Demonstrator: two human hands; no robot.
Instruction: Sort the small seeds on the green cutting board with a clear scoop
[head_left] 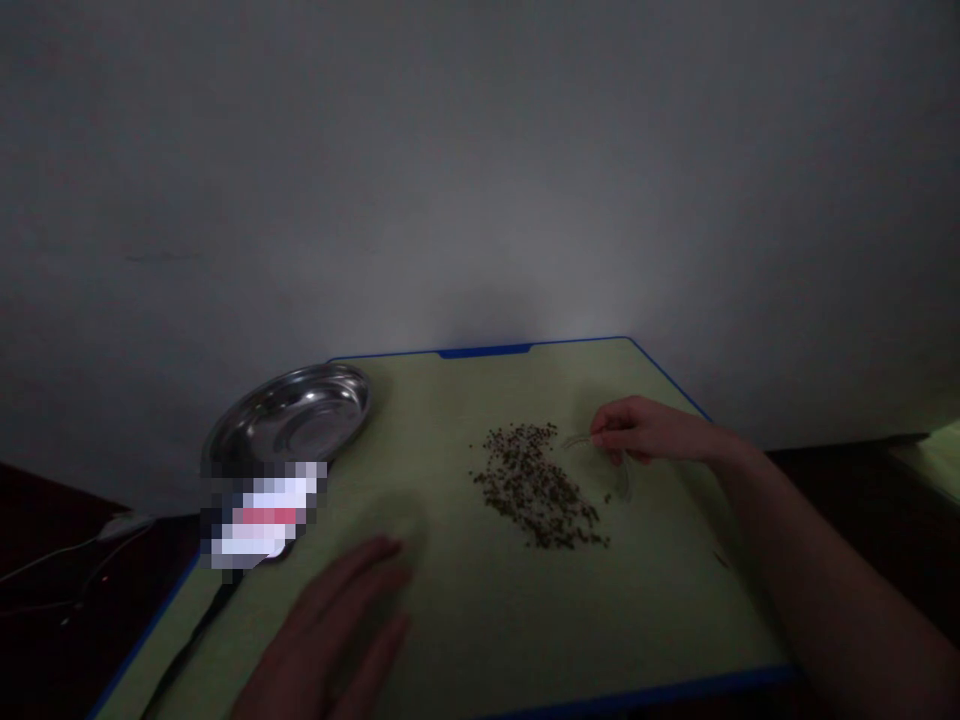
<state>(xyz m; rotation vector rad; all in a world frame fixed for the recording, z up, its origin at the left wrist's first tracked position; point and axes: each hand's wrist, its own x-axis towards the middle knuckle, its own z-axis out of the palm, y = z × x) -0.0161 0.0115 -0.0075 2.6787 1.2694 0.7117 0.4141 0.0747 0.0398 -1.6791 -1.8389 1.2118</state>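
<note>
A loose pile of small dark beans mixed with white grains (532,485) is spread on the pale green tabletop. At the pile's right edge, my right hand (622,428) has its fingers pinched on a thin, clear, curved piece (576,440). Its full shape is hard to see in the dim light. My left hand (337,620) hovers or rests at the front left of the table, its fingers stretched out and apart, holding nothing. It is slightly blurred, and I cannot tell whether it touches the surface.
A shiny steel bowl (300,425) stands at the table's back left. In front of it lies a lit, pixelated device (262,515) with a dark strap or cable (191,645). The blue-edged table (420,400) backs onto a grey wall (480,180). White cables (120,525) hang at far left.
</note>
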